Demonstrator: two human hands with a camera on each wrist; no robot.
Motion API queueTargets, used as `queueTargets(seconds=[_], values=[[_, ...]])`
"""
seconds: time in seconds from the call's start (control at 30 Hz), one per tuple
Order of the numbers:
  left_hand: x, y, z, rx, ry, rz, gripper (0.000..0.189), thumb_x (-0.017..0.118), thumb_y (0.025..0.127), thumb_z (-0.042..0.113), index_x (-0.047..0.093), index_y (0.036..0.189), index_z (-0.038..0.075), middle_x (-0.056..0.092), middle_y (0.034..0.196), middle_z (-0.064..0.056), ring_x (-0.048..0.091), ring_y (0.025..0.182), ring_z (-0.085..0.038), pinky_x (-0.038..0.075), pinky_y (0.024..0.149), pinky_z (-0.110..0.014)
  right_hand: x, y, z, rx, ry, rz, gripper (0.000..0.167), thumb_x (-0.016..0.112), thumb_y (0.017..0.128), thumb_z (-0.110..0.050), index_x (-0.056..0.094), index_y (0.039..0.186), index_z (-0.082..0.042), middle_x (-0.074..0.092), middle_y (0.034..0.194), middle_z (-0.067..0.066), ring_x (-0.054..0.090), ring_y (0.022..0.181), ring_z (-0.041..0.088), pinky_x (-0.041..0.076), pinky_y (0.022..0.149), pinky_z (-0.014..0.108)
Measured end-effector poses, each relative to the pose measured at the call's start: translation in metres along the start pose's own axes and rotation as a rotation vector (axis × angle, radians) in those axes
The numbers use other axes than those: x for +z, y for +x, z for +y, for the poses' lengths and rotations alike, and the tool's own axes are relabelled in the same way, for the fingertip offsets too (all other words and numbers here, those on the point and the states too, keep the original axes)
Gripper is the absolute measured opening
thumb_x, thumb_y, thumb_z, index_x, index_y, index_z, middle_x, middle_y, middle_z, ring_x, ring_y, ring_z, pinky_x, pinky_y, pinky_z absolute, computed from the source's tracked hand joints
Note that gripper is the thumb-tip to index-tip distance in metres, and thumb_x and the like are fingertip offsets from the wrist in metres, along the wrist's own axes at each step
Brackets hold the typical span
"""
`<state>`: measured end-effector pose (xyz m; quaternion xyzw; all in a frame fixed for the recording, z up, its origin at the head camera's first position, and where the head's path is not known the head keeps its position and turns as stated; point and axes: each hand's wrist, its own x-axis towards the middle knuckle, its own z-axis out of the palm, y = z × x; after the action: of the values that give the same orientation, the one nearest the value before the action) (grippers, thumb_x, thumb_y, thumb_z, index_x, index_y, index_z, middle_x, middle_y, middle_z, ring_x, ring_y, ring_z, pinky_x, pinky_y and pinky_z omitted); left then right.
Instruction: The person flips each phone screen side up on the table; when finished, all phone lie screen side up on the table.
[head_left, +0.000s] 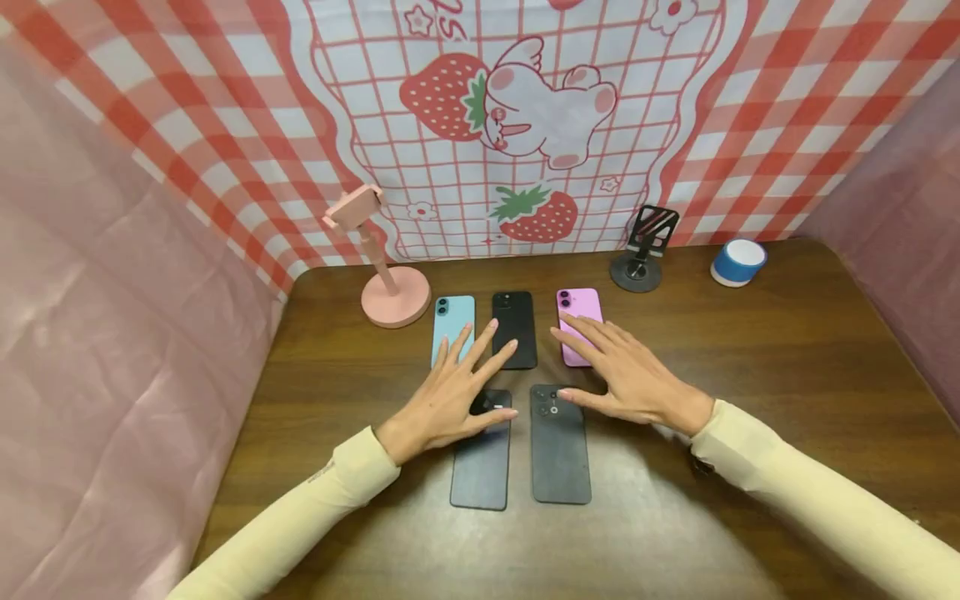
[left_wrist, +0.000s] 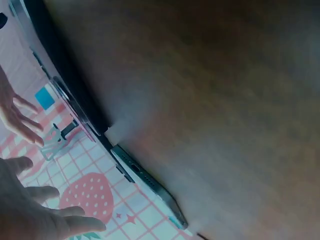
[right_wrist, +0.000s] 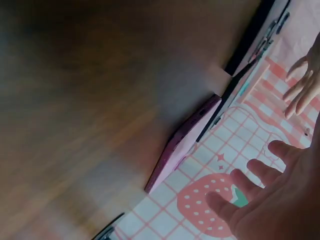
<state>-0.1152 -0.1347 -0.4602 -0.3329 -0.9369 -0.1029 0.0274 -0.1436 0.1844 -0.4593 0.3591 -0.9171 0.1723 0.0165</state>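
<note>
"What are the hands doing?"

"Both reach out over the phones, palms down. The left hand (head_left: 450,396) has its fingers spread wide, above the light blue phone (head_left: 453,318), the black phone (head_left: 517,321) and the dark phone (head_left: 480,471) on the near left."

"And the right hand (head_left: 630,375)?"

"Its fingers are extended over the pink phone (head_left: 583,305), with the thumb stretched well away, over the top of the grey phone (head_left: 561,454) on the near right. The fingers look raised off the table (head_left: 300,400); whether either thumb touches a phone, I can't tell."

"How do the phones lie?"

"In two rows. Blue, black and pink make the far row, left to right; the two bigger ones lie side by side in the near row, a narrow gap between them."

"Anything behind?"

"A pink stand (head_left: 396,302) at the far left, beside the blue phone. At the far right, a black stand (head_left: 636,271), then a blue-and-white round thing (head_left: 738,264). A strawberry-print cloth (head_left: 450,183) hangs at the far edge."
</note>
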Motion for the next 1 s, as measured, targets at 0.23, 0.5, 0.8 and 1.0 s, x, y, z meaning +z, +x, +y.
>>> queueTargets(seconds=[0.23,0.5,0.8,1.0], values=[[-0.006,-0.003,-0.004,-0.147,-0.13,0.071,0.082,0.055,0.102,0.06,0.019,0.168,0.028,0.016,0.175,-0.015,0.026,0.157,-0.048,0.04,0.115,-0.068,-0.002,0.031,-0.006,-0.01,0.188,0.013,0.08,0.065,0.098,-0.058,0.037,0.162,-0.019,0.035,0.169,0.003,0.036,0.155,0.025,0.036,0.122,0.055],[-0.01,-0.001,-0.009,-0.379,-0.177,0.151,0.072,0.062,0.102,0.051,0.044,0.158,0.012,0.047,0.154,-0.021,0.054,0.128,-0.04,0.06,0.086,-0.054,0.002,0.076,-0.012,-0.008,0.325,0.021,0.07,0.071,0.098,-0.044,0.048,0.154,-0.008,0.058,0.148,0.016,0.06,0.132,0.033,0.051,0.107,0.053],[-0.012,0.007,-0.014,-0.571,-0.161,0.083,0.079,0.069,0.096,0.055,0.046,0.156,0.009,0.049,0.142,-0.024,0.055,0.115,-0.041,0.06,0.075,-0.051,0.007,0.125,-0.018,0.061,0.512,-0.001,0.052,0.071,0.1,-0.021,0.055,0.145,0.0,0.065,0.135,0.023,0.07,0.115,0.034,0.06,0.095,0.046],[-0.012,0.013,-0.015,-0.643,-0.15,-0.006,0.083,0.072,0.094,0.055,0.043,0.156,0.008,0.046,0.138,-0.024,0.052,0.116,-0.042,0.059,0.078,-0.049,0.012,0.154,-0.02,0.125,0.582,-0.019,0.046,0.07,0.099,-0.014,0.058,0.14,0.004,0.066,0.133,0.026,0.072,0.113,0.038,0.06,0.094,0.046]])
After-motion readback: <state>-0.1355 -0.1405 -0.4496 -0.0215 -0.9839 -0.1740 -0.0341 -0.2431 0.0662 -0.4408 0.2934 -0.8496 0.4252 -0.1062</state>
